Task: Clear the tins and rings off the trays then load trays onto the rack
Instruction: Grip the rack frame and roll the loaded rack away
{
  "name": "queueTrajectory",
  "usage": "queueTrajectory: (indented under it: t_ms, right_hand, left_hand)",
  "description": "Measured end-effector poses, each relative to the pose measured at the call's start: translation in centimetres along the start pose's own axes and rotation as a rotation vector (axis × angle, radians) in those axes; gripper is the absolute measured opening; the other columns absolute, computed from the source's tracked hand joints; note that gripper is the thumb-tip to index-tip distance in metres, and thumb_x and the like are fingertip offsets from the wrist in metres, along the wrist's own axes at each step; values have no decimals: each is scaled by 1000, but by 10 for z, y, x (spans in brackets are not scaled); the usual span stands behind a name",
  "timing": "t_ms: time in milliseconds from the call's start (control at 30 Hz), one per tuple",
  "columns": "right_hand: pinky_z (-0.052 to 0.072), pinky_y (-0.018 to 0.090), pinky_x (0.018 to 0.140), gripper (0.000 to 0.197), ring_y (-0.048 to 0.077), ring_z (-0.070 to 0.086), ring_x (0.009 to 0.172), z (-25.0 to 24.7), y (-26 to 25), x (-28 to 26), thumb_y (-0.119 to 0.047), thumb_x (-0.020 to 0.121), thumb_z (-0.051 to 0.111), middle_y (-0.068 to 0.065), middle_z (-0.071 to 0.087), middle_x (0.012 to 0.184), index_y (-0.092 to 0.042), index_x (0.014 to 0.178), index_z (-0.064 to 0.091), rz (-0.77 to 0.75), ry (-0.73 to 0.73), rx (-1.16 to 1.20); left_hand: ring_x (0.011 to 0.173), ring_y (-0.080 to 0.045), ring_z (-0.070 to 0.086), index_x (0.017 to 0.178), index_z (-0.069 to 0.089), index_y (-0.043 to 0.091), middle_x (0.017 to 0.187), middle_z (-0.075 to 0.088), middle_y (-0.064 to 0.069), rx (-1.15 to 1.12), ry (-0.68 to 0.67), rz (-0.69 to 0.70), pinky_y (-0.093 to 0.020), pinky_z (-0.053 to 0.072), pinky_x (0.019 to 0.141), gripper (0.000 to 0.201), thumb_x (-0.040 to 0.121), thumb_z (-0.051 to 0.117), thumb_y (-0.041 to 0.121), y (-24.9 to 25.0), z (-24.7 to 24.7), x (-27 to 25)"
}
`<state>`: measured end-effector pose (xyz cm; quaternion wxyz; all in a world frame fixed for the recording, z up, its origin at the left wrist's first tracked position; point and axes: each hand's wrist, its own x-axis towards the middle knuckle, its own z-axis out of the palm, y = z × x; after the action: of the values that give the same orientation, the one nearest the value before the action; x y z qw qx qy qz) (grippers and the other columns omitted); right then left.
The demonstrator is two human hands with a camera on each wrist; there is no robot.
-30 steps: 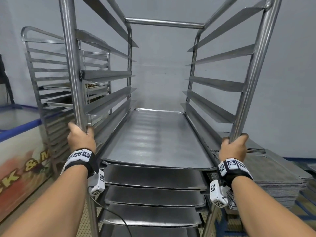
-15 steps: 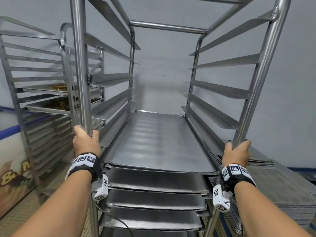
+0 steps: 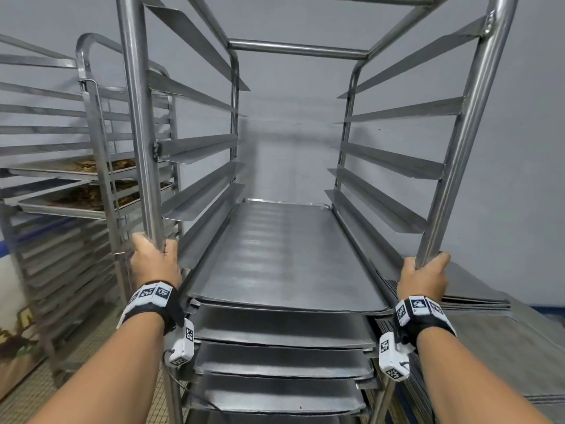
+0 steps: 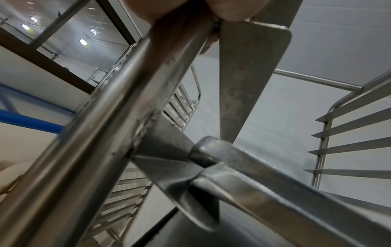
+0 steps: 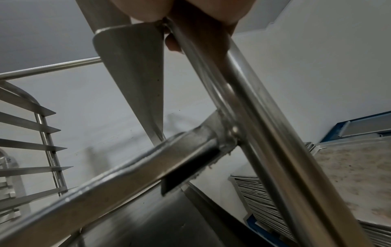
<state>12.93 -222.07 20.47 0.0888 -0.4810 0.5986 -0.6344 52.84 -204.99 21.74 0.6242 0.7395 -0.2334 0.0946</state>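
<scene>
Rack held by both front uprights, trays loaded in lower runners

Rack is the reference for all positions below. Fingers of the left hand wrap fully around the rack's front left upright, with the thumb on the inner side; the left wrist view confirms the tube passing through the closed palm. The right hand wraps the front right upright in the same manner, at about the same height. This paired grip, one hand per upright, gives steering control and suggests the rack is being positioned rather than loaded at this moment.

Both hands sit level with the top tray, which rests in the rack's side runners and spans the full depth. Three further trays lie in the runners directly beneath it. All visible tray surfaces are bare; no tins or rings are in view. The upper runners hold nothing, so capacity remains.

To the right of the rack, a stack of flat trays stands close by, probably the supply for loading. To the left of the rack stands a second rack carrying trays with brown contents.
</scene>
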Motion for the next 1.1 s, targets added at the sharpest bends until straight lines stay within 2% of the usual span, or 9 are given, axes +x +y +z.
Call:
queueTrajectory:
  t_ms: [100, 233, 400, 533, 633, 767, 867, 967, 1100]
  right_hand:
    - [41, 37, 58, 20, 37, 53, 65, 23, 5, 15, -11, 91, 52, 21, 55, 77, -2, 104, 38, -15, -5, -1]
    - [47, 42, 58, 20, 39, 56, 66, 58, 11, 39, -12, 91, 52, 22, 57, 78, -4, 102, 37, -16, -29, -3]
    - [44, 39, 59, 23, 36, 53, 65, 101, 19, 68, -12, 92, 52, 20, 56, 77, -3, 108, 37, 1, -61, 4]
    - [43, 38, 61, 24, 34, 52, 67, 132, 25, 91, -11, 92, 51, 18, 55, 80, -2, 110, 38, -8, -77, 3]
    - [42, 37, 63, 25, 32, 50, 68, 158, 29, 108, -10, 93, 52, 17, 55, 81, -2, 111, 39, -13, -82, 19]
    - [43, 36, 62, 24, 31, 51, 67, 188, 33, 123, -11, 93, 52, 16, 56, 80, -2, 111, 39, -24, -73, 17]
    - [40, 33, 62, 24, 30, 50, 66, 211, 35, 137, -11, 93, 51, 16, 56, 79, -2, 111, 40, -19, -69, 16]
    - [42, 34, 62, 23, 32, 52, 66, 233, 39, 151, -12, 93, 51, 17, 57, 79, -4, 110, 39, -17, -70, 18]
    - [41, 34, 62, 23, 32, 52, 67, 256, 42, 166, -14, 94, 51, 16, 55, 79, -3, 111, 39, 10, -73, -1]
  left_hand:
    - [77, -34, 50, 109, 41, 3, 90, 53, -22, 11, -11, -1, -45, 43, 71, 26, 97, 55, 21, 1, 24, 12]
    - [75, -33, 50, 108, 41, 2, 89, 52, -22, 11, -23, 3, -41, 40, 68, 25, 97, 54, 20, 5, 59, 29]
    - [76, -31, 48, 111, 42, 2, 88, 49, -18, -6, -24, 13, -40, 38, 69, 24, 98, 54, 17, 9, 105, 48]
    - [76, -32, 50, 110, 42, 2, 88, 49, -17, 5, -23, 0, -41, 40, 68, 24, 98, 54, 18, 9, 144, 65]
    - [77, -36, 54, 108, 40, 2, 86, 51, -18, 20, -4, 3, -46, 46, 70, 25, 97, 54, 20, 6, 173, 80]
    - [78, -33, 51, 110, 41, 3, 88, 51, -15, 21, -8, -13, -45, 45, 72, 23, 99, 53, 20, 3, 202, 97]
    - [78, -36, 55, 108, 40, 4, 86, 52, -16, 37, 2, -2, -47, 50, 73, 24, 98, 53, 21, 1, 225, 111]
    - [77, -32, 49, 115, 41, 0, 87, 47, -15, 41, 3, -11, -46, 45, 71, 27, 99, 53, 19, 2, 248, 121]
    - [76, -33, 54, 114, 39, 4, 88, 54, -17, 44, -22, -10, -44, 45, 67, 27, 100, 51, 23, -3, 275, 135]
